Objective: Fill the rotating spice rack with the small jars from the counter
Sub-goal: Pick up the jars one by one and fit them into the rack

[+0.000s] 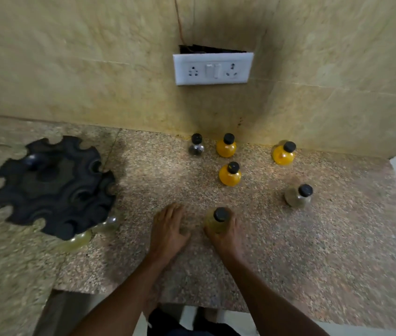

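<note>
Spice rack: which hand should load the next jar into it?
Right hand: it already grips a pale jar. The left hand lies flat and empty on the counter, nearer the spice rack, free to steady it.

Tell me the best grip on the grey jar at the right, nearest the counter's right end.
Probably wrap the round belly of the grey jar from the near side, below its black cap. It stands upright and apart from the other jars, and the right hand grips its yellowish jar that way.

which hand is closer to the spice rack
Left. The left hand lies flat on the counter, just right of the black spice rack, not touching it. The right hand is farther right, wrapped around a pale yellow jar.
</note>
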